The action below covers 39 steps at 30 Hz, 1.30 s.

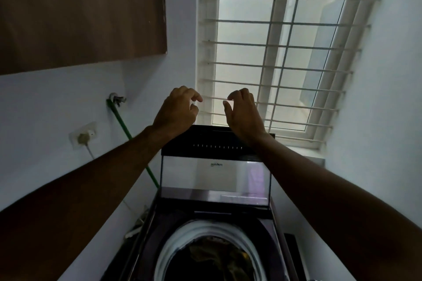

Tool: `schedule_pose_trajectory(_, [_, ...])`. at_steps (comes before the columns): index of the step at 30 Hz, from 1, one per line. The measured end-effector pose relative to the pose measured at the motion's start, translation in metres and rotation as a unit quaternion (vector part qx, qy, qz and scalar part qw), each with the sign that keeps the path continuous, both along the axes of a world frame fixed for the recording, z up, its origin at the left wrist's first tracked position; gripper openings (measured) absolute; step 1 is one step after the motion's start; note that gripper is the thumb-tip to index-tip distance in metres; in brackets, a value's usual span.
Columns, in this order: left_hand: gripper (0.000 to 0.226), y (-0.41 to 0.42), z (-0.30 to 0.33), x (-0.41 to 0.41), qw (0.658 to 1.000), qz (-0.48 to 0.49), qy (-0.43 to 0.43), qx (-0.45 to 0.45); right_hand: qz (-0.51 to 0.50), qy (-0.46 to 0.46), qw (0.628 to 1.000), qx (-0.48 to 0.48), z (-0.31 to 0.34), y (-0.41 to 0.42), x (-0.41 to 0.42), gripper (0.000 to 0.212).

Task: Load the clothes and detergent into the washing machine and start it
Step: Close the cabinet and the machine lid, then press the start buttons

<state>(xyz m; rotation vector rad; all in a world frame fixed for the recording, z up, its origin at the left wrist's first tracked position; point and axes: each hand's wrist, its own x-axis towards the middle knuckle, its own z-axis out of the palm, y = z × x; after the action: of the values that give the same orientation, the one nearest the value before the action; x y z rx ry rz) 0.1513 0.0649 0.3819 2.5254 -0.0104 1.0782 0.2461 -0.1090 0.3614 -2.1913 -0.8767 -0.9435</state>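
Note:
A top-loading washing machine (146, 242) stands below me with its glass lid (214, 173) raised upright. Dark olive clothes (219, 258) lie inside the round drum, ringed by a white rim (169, 248). My left hand (177, 109) and my right hand (242, 110) are both stretched out above the lid's top edge, side by side. Their fingers are loosely curled and hold nothing; the heels of both hands sit at the lid's dark upper band. No detergent is in view.
A barred white window (274, 48) fills the wall behind the machine. A green hose (123, 125) runs down from a wall tap (116, 98) on the left, near a wall socket with a plug (83, 137). A brown cabinet (80, 11) hangs upper left.

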Motion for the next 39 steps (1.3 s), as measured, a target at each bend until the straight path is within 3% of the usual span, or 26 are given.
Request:
schedule_pose_trajectory(9, [0.024, -0.004, -0.049, 0.073, 0.998, -0.035, 0.057, -0.018, -0.036, 0.078, 0.991, -0.103, -0.039, 0.001, 0.072, 0.036])
schedule_pose_trajectory(12, [0.02, -0.002, -0.067, 0.092, 0.992, -0.055, 0.087, 0.066, -0.041, 0.097, 0.979, -0.172, -0.057, 0.007, 0.09, 0.044])
schedule_pose_trajectory(15, [0.036, 0.002, -0.083, 0.114, 0.976, -0.027, 0.162, 0.14, -0.035, 0.128, 0.969, -0.208, -0.071, 0.012, 0.108, 0.048])
schedule_pose_trajectory(21, [0.06, 0.013, -0.104, 0.156, 0.965, -0.007, 0.245, 0.096, -0.016, 0.185, 0.954, -0.236, -0.093, 0.027, 0.147, 0.046])
schedule_pose_trajectory(27, [0.053, 0.021, -0.115, 0.2, 0.961, -0.008, 0.266, 0.079, 0.012, 0.233, 0.948, -0.215, -0.106, 0.048, 0.177, 0.037])
schedule_pose_trajectory(31, [0.035, 0.023, -0.122, 0.22, 0.956, 0.003, 0.287, 0.067, -0.007, 0.237, 0.94, -0.244, -0.107, 0.055, 0.186, 0.037])
schedule_pose_trajectory(39, [0.042, 0.029, -0.112, 0.227, 0.926, 0.02, 0.374, 0.049, -0.017, 0.277, 0.913, -0.3, -0.092, 0.06, 0.178, 0.041])
